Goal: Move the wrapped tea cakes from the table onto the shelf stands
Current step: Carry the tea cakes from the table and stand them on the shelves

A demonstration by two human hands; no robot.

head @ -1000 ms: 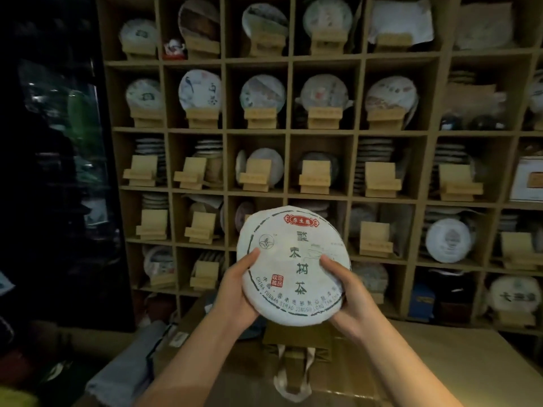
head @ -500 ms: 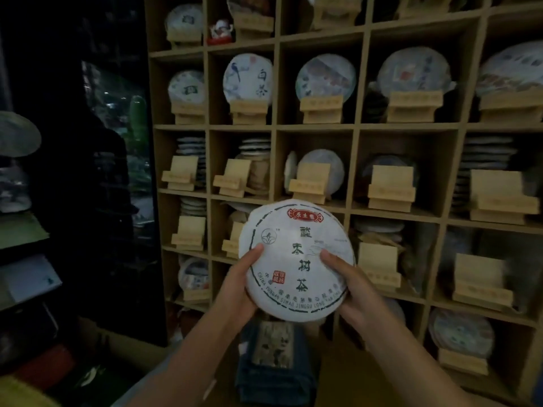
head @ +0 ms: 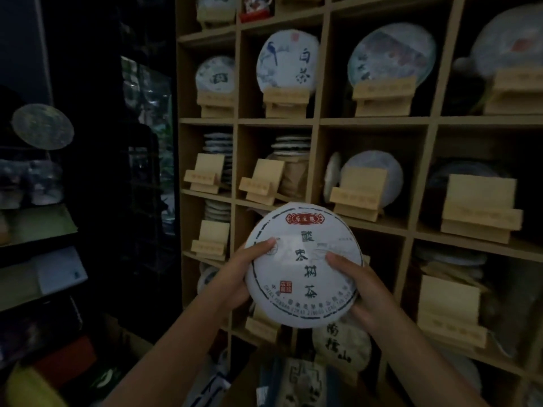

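I hold a round white wrapped tea cake (head: 304, 265) with a red label and dark characters upright in front of the wooden shelf (head: 317, 121). My left hand (head: 235, 274) grips its left edge, thumb on the face. My right hand (head: 357, 284) grips its right edge, thumb on the face too. Bare wooden stands sit in nearby cells: one (head: 211, 239) just left of the cake, one (head: 262, 182) above it, another (head: 482, 208) at the right. The cell straight behind the cake is hidden.
The upper row carries wrapped cakes on stands, such as the bird-print cake (head: 288, 61). Stacks of cakes lie behind several stands. A cake with black characters (head: 340, 342) sits low behind my right wrist. Dark shelving (head: 38, 230) with boxes stands at the left.
The shelf has grown larger and shifted right in view as I came closer. The cake stays held in both hands, now in front of the left-middle cells.
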